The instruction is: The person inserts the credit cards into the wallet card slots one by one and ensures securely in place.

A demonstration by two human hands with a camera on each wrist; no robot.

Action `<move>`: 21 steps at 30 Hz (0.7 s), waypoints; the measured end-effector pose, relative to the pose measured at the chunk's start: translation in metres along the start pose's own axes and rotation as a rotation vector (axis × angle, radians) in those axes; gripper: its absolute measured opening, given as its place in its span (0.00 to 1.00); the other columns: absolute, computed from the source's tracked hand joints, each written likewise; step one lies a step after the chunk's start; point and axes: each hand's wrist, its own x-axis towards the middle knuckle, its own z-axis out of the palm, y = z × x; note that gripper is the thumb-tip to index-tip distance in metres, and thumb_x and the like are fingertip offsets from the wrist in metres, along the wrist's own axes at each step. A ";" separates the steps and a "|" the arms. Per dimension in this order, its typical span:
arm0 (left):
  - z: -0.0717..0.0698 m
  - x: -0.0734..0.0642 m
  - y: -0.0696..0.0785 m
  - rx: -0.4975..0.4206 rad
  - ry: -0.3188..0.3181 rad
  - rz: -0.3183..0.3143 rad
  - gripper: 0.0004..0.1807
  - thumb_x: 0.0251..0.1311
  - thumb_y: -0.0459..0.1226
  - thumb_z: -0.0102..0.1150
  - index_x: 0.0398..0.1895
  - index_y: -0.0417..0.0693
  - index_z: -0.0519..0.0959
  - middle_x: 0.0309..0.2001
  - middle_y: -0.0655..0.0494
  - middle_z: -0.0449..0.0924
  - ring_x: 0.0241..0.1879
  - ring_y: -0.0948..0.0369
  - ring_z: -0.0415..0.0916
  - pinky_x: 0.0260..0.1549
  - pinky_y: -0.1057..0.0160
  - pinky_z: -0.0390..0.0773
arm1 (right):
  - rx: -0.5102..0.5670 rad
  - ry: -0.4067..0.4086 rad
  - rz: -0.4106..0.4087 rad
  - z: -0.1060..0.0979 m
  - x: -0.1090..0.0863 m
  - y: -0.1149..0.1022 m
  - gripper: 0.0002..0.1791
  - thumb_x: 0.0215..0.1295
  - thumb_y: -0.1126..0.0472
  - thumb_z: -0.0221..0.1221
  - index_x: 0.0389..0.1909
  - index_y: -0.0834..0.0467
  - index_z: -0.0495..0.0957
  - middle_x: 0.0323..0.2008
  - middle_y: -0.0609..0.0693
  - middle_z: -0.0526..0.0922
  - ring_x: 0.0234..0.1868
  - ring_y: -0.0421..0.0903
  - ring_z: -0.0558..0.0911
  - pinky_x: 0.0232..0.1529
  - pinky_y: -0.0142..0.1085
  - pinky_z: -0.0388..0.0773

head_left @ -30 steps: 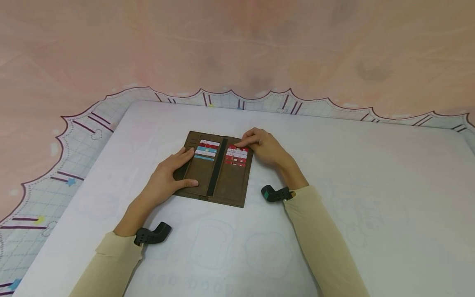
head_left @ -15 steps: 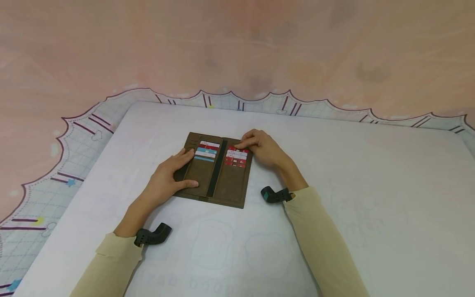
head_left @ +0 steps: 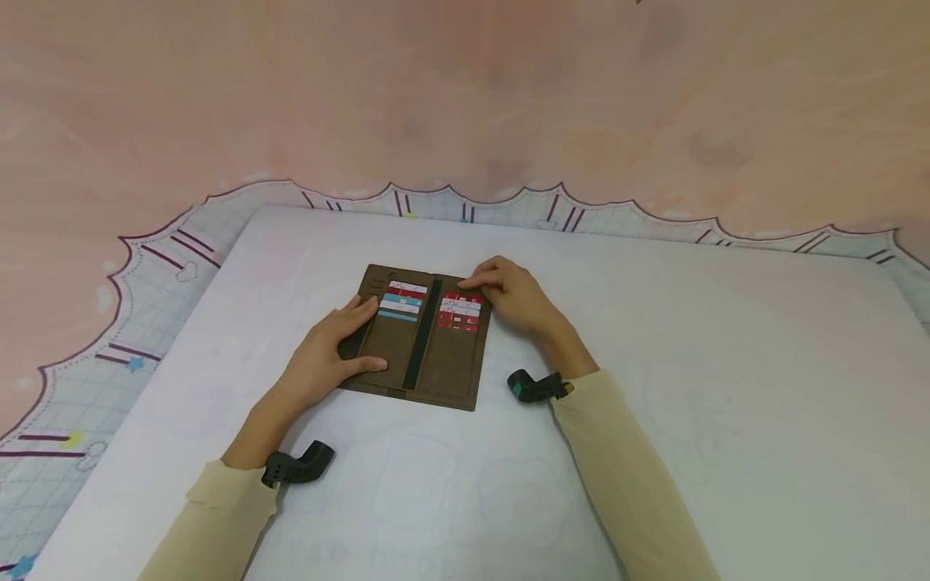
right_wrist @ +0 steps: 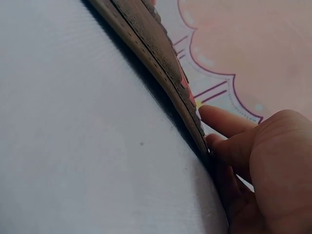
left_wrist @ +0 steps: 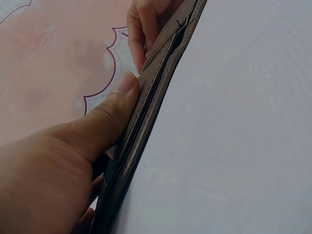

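A brown bifold wallet lies spread open on the white table, with several cards in both panels. White, blue and dark red cards fill the left slots; red and white cards fill the right ones. My left hand rests on the left panel, thumb stretched across its lower part and fingers along the outer edge; the left wrist view shows the thumb flat on the leather. My right hand holds the top right corner, index fingertip just above the uppermost red card; its thumb meets the edge.
A white table surrounds the wallet, its back edge lined by a cloth with a scalloped, striped border. Each wrist carries a black camera mount over a beige sleeve.
The head view tilts slightly, so everything sits a little lower. The right index fingertip has slid up from the top red card toward the wallet's upper edge. The left hand stays put.
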 end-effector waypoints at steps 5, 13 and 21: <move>0.002 -0.002 -0.002 0.010 -0.009 -0.009 0.49 0.49 0.47 0.72 0.73 0.46 0.58 0.72 0.44 0.52 0.72 0.43 0.45 0.64 0.38 0.48 | -0.010 0.019 0.020 0.002 -0.001 -0.002 0.17 0.68 0.72 0.50 0.47 0.56 0.85 0.47 0.53 0.77 0.50 0.49 0.75 0.55 0.41 0.70; -0.003 0.000 0.000 0.021 0.013 0.027 0.48 0.50 0.46 0.72 0.72 0.44 0.58 0.72 0.43 0.54 0.72 0.46 0.46 0.63 0.37 0.51 | 0.009 0.083 0.032 0.002 0.003 -0.004 0.18 0.68 0.73 0.49 0.48 0.57 0.84 0.47 0.54 0.76 0.51 0.49 0.74 0.54 0.42 0.71; 0.002 0.000 -0.007 0.093 0.067 0.068 0.46 0.46 0.45 0.74 0.70 0.43 0.64 0.68 0.42 0.62 0.69 0.44 0.54 0.62 0.39 0.58 | 0.020 0.088 0.047 -0.010 -0.003 -0.014 0.16 0.70 0.68 0.51 0.51 0.57 0.82 0.49 0.53 0.77 0.51 0.48 0.75 0.54 0.40 0.73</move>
